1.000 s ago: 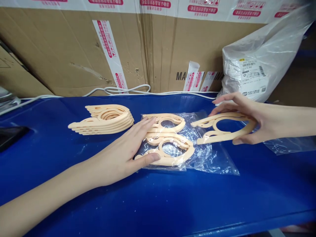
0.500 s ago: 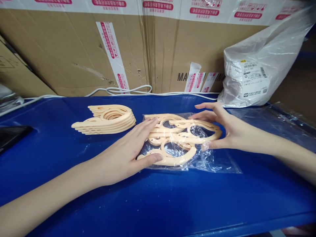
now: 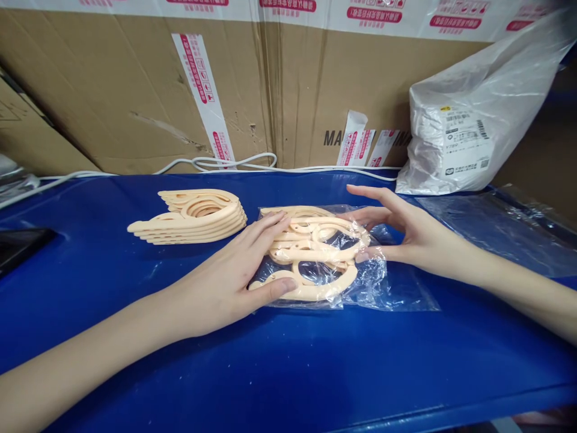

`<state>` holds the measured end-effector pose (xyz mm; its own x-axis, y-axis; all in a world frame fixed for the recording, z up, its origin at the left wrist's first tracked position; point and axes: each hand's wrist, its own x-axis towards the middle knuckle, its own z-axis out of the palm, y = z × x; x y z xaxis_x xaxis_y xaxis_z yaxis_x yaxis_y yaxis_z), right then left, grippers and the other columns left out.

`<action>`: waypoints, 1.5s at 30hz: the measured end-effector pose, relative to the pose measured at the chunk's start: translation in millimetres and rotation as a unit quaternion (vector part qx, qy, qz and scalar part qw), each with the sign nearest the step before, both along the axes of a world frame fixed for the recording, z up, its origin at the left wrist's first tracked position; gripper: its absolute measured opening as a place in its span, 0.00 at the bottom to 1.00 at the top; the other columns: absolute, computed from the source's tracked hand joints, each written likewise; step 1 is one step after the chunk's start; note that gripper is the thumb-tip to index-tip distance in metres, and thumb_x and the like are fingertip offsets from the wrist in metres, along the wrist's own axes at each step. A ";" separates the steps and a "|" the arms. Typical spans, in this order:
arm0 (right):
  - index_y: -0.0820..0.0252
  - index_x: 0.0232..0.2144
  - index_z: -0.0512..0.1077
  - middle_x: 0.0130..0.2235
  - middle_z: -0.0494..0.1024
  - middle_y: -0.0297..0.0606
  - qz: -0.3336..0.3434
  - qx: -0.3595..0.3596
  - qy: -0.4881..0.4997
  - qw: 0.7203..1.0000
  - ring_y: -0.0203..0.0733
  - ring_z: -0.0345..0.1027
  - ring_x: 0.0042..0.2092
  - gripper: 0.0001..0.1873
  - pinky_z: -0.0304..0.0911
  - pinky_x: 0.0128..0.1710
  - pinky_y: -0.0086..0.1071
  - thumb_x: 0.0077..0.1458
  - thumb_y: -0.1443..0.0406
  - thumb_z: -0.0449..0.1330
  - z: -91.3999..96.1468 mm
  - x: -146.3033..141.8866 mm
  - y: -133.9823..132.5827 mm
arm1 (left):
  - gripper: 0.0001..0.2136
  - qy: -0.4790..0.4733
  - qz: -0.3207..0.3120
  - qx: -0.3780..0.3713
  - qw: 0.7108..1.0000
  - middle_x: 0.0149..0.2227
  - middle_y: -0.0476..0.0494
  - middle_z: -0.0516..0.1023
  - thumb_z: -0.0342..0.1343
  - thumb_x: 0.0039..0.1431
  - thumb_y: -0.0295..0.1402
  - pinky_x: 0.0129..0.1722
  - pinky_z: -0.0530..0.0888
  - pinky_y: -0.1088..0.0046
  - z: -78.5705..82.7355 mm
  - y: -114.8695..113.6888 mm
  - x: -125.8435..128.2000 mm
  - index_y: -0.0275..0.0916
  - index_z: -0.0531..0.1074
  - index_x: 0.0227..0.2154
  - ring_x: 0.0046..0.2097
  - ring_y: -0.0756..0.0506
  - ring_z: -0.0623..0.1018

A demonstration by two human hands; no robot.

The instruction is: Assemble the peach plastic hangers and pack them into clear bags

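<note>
Cream-coloured folding hangers [image 3: 324, 293] lie side by side and overlapping inside a clear plastic bag [image 3: 406, 294] on the blue table. My left hand [image 3: 225, 279] lies flat over the bag's left part, fingers stretched out and thumb apart. At the right my right hand [image 3: 412, 234] is spread, its index finger raised. Its thumb and another finger are on either side of the end of the upper hanger [image 3: 315, 255], touching the film. A neat stack of matching hangers [image 3: 193, 225] rests to the left, apart from both hands.
Large cardboard boxes [image 3: 135, 78] stand behind the table [image 3: 288, 361], with a white cable [image 3: 180, 163] along their base. At the back right sits a white plastic sack [image 3: 433, 138] with a label. More clear film [image 3: 500, 228] lies at the right, and a dark flat object [image 3: 22, 249] at the left edge.
The upper hanger has slid left, further over the others in the bag. My right hand has shifted slightly left. The left hand has stayed in place.
</note>
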<state>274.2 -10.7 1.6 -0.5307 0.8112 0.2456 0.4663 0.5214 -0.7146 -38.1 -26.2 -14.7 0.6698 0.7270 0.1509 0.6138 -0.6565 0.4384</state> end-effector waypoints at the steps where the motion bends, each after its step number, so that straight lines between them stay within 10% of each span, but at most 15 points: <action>1: 0.52 0.66 0.53 0.56 0.75 0.47 -0.001 0.002 0.002 1.000 0.53 0.69 0.57 0.48 0.68 0.53 0.50 0.49 0.56 0.70 -0.9 -0.5 -0.2 | 0.35 -0.004 0.005 0.000 1.000 0.71 0.43 0.46 0.52 0.63 0.51 0.67 0.56 0.48 0.1 -0.3 0.8 0.48 0.46 0.68 0.70 0.34 0.52; 18: 0.54 0.58 0.60 0.41 0.77 0.37 -0.062 0.015 0.043 0.997 0.44 0.70 0.41 0.40 0.66 0.41 0.39 0.46 0.55 0.71 -14.9 -17.2 2.0 | 0.33 0.049 0.014 0.026 0.998 0.71 0.48 0.48 0.44 0.65 0.56 0.70 0.49 0.54 7.1 -1.1 9.2 0.45 0.51 0.67 0.71 0.39 0.49; 26: 0.53 0.55 0.63 0.30 0.74 0.35 -0.138 0.027 -0.105 0.985 0.43 0.67 0.30 0.33 0.63 0.31 0.40 0.52 0.49 0.65 10.4 28.9 19.0 | 0.31 0.117 -0.023 0.093 0.989 0.71 0.48 0.49 0.40 0.68 0.54 0.70 0.44 0.54 20.0 -3.6 13.4 0.46 0.50 0.68 0.71 0.41 0.49; 34: 0.55 0.61 0.55 0.25 0.73 0.30 -0.088 -0.167 0.054 0.980 0.37 0.63 0.24 0.38 0.61 0.23 0.35 0.53 0.55 0.65 4.4 16.4 11.4 | 0.32 0.095 -0.128 0.108 0.981 0.70 0.41 0.53 0.41 0.68 0.53 0.68 0.51 0.58 19.8 4.6 53.5 0.38 0.54 0.67 0.70 0.41 0.51; 45: 0.50 0.59 0.60 0.33 0.77 0.33 -0.026 -0.070 0.173 0.982 0.43 0.73 0.41 0.24 0.67 0.47 0.44 0.61 0.65 0.55 8.4 -13.1 16.9 | 0.26 0.058 -0.138 0.161 0.976 0.65 0.36 0.62 0.49 0.65 0.49 0.64 0.58 0.51 12.5 2.4 59.0 0.43 0.63 0.62 0.66 0.35 0.60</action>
